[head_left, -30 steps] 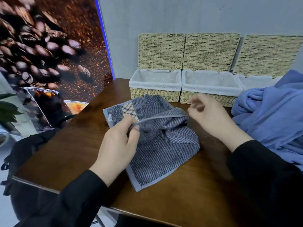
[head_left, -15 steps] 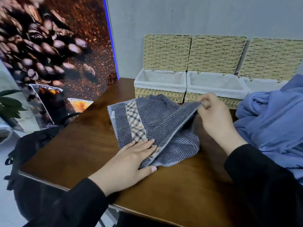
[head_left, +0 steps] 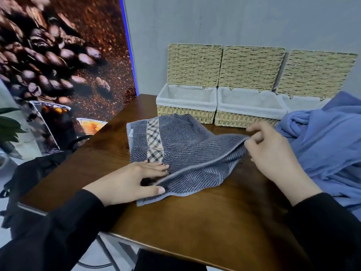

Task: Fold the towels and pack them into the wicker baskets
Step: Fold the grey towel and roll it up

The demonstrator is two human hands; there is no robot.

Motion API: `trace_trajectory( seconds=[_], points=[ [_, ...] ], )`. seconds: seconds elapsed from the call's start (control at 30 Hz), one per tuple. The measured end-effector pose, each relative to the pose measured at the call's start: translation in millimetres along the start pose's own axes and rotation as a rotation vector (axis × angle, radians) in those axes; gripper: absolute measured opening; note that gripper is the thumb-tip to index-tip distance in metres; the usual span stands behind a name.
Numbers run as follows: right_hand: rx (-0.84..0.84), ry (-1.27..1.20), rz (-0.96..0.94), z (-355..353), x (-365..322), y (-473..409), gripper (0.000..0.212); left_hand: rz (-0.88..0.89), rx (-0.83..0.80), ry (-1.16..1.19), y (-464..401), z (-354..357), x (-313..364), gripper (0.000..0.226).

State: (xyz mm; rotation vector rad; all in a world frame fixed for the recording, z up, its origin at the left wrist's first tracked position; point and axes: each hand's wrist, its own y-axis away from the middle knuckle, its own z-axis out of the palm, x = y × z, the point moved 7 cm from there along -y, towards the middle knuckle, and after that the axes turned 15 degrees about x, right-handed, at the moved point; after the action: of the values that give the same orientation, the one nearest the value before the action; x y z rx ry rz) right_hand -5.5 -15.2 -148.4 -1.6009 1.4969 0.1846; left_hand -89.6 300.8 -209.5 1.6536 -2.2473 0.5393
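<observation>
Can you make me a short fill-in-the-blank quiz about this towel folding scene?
1. The right hand pinches an edge of the ____ striped towel.
2. The left hand rests on the towel's ____ side.
3. The blue pile of cloth lies to the ____ of the striped towel.
4. The lined baskets contain ____ towels.

Missing words: grey; left; right; no

grey striped towel [head_left: 187, 153] | half-folded, on table | wicker baskets [head_left: 216, 106] behind
</observation>
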Motion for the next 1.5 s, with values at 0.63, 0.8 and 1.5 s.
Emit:
trace_trajectory(
  seconds=[0.63, 0.8, 1.5],
  points=[
    [0.021, -0.294, 0.326, -12, 8, 18, 0.018, 0.043, 0.186, -0.276, 6, 42, 37, 0.081],
    [-0.330, 0.542, -0.186, 3, 18, 42, 0.020, 0.067, 0.173, -0.230, 9, 37, 36, 0.072],
    [-0.543, 0.198, -0.570, 0, -22, 92, 0.029, 0.170, 0.207, -0.198, 30, 20, 20, 0.067]
  ],
)
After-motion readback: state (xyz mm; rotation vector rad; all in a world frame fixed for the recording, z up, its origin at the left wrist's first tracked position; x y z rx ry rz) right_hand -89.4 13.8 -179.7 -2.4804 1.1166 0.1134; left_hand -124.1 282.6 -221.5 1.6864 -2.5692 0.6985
